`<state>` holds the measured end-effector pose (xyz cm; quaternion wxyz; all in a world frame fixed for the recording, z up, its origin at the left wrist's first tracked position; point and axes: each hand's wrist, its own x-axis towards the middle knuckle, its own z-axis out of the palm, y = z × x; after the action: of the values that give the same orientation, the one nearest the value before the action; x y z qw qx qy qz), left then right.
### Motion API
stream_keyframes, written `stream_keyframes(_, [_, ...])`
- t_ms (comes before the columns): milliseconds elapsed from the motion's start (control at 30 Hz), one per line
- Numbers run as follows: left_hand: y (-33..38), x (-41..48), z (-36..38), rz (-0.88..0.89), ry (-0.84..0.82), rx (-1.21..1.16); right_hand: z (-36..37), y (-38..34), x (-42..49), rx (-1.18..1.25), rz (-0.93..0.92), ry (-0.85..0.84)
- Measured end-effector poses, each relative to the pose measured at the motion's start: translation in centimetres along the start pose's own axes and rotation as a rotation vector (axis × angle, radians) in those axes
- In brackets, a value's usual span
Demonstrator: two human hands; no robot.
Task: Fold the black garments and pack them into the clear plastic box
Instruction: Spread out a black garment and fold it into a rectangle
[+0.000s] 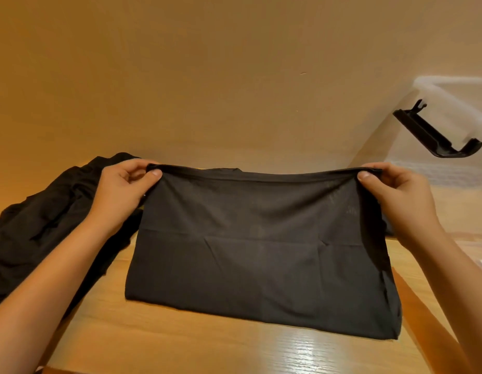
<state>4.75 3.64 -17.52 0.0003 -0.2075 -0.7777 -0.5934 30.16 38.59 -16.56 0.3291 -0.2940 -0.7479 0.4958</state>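
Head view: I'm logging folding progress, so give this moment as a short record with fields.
garment in work: black garment, lower part on the wooden table, top edge lifted
left hand: pinches its top left corner
right hand: pinches its top right corner
waiting: black pile at the left
clear plastic box: far right, contents unclear

home room, wooden table (pixel 180 349), plain wall (pixel 207 63)

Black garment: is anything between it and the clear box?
Nothing visible is. The left hand and right hand pinch the black garment by its top corners, and the clear plastic box stands on its right.
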Motion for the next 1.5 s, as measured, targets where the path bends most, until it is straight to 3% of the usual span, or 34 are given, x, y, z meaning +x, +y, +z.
stream_keyframes(167, [-0.1,4.6,1.8,0.021,-0.055,-0.004,1.8,0.3,3.8,-0.107,-0.045,0.038])
stream_keyframes(400, [-2.0,9.6,4.8,0.024,-0.181,0.198,4.0,2.1,9.0,-0.436,-0.024,-0.01])
stream_keyframes(700, [-5.0,12.0,5.9,-0.021,-0.121,0.294,5.1,3.4,11.6,-0.612,-0.011,0.044])
stream_keyframes(833, [-5.0,11.8,6.2,-0.013,-0.222,0.479,5.5,3.8,11.0,-0.843,-0.035,-0.084])
stream_keyframes(933, [-3.8,10.5,6.3,0.057,-0.237,0.633,5.7,3.4,9.4,-0.93,-0.141,-0.064])
stream_keyframes(1200, [-0.1,-1.2,5.8,0.268,-0.491,0.579,6.6,-0.1,-0.4,-0.745,-0.211,-0.472])
stream_keyframes(1367, [-1.1,-8.0,3.9,0.264,-0.732,0.77,5.3,0.8,-7.2,-0.877,-0.21,-0.614])
stream_keyframes(1500, [-2.2,-9.7,1.5,0.303,-0.624,0.638,2.4,2.9,-9.9,-0.854,-0.279,-0.639])
